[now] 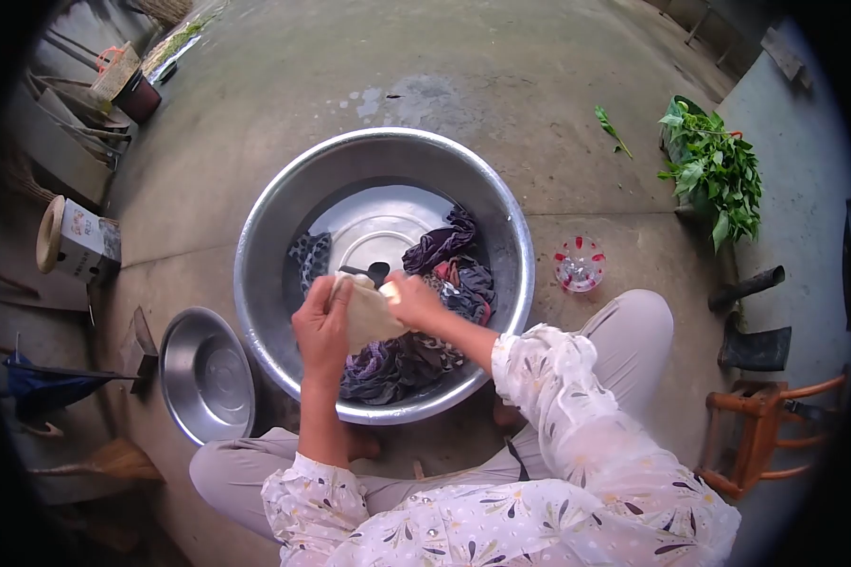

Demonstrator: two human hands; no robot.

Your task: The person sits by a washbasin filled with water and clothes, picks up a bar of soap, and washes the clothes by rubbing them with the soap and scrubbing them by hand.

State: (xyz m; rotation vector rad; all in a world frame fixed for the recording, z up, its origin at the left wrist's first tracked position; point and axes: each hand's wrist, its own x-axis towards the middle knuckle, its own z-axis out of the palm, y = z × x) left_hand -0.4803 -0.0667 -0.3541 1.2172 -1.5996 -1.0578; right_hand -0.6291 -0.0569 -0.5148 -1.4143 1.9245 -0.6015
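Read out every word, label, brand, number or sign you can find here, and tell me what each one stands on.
No text can be read for certain.
White box by the wall: dark print on its side, too small and blurred to read.
Large basin: no lettering visible.
Pale cloth in the hands: no lettering visible.

Concrete floor point(255, 113) under large basin point(378, 159), smaller basin point(208, 376)
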